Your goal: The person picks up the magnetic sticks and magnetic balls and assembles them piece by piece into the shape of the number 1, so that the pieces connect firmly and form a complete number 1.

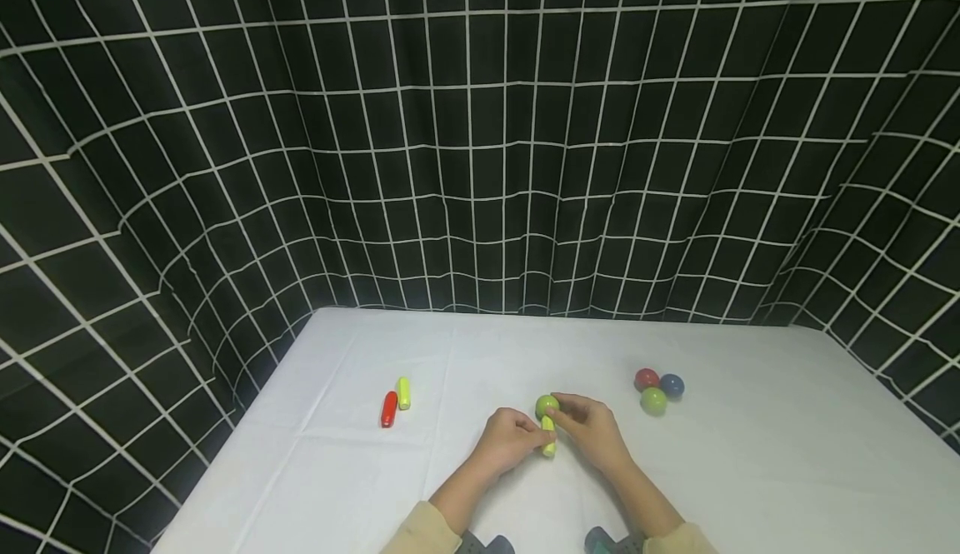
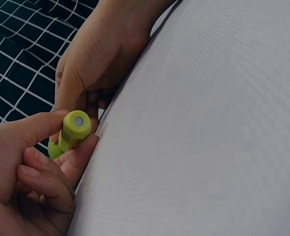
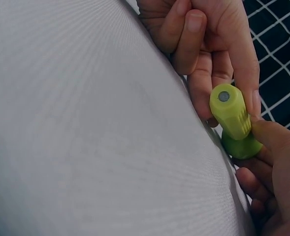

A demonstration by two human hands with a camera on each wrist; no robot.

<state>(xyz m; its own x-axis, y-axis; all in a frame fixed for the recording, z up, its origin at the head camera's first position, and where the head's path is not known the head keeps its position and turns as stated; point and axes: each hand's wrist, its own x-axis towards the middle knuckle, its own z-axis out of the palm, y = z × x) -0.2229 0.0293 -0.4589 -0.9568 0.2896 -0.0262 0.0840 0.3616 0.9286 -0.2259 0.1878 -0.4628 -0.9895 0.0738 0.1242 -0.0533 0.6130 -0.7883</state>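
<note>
My left hand [image 1: 510, 443] pinches a yellow-green magnetic rod [image 1: 549, 449] between thumb and fingers, over the middle of the white-covered table. A grey disc shows on the end of the rod [image 3: 230, 112] in the right wrist view. My right hand [image 1: 594, 435] holds a green ball [image 1: 547, 405] at the rod's far end. Ball and rod look to be touching, end to end. In the left wrist view, the rod [image 2: 75, 129] and fingers hide most of the ball [image 2: 54, 150].
Left of the hands lie a red rod [image 1: 388, 409] and another yellow-green rod [image 1: 404, 393], side by side. To the right, a red ball [image 1: 647, 379], a blue ball [image 1: 672, 386] and a second green ball [image 1: 654, 401] sit clustered. A dark gridded curtain [image 1: 480, 162] surrounds the table [image 1: 360, 487].
</note>
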